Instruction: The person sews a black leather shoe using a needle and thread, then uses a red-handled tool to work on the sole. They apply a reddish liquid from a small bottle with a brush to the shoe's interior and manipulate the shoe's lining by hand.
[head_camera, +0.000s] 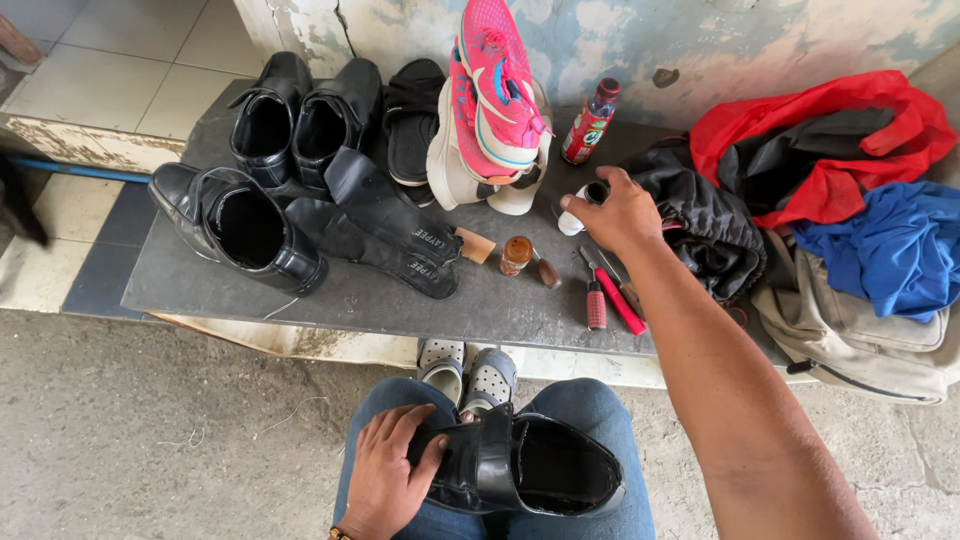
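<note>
Item: black shoe (530, 470), lying on our lap, long axis running left to right, opening toward the right. Our left hand (388, 480) grips its left end, fingers curled over it. Our right hand (622, 212) closes around a small white bottle (578, 212) near the far edge of the grey slab (400, 300). Peeling wall (700, 40) behind; concrete floor (150, 440) below.

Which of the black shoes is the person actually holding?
The black shoe on the lap, held at its toe by the left hand. The other black shoes stand untouched on the slab.
</note>
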